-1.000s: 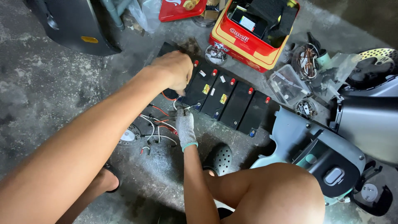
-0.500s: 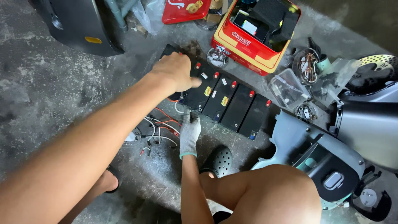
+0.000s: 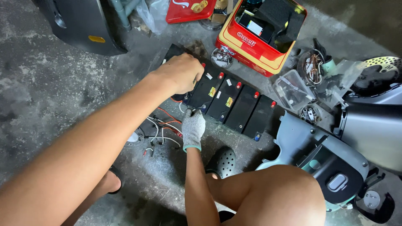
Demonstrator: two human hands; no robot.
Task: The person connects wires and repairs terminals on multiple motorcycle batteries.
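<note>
Since a moment ago our left hand (image 3: 182, 73) has slid slightly along the batteries (image 3: 228, 102), and our gloved right hand (image 3: 193, 125) has crept up to their near edge. Our left hand is closed in a fist on the end battery, though what it grips we cannot tell. Our right pinches something small at a corner. Wires (image 3: 161, 132) lie just left of it; a red tin (image 3: 261, 33) sits beyond.

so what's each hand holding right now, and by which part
Left hand rests closed on the far end of the batteries; any grip is hidden. Gloved right hand pinches a small wire end at their near edge.
</note>
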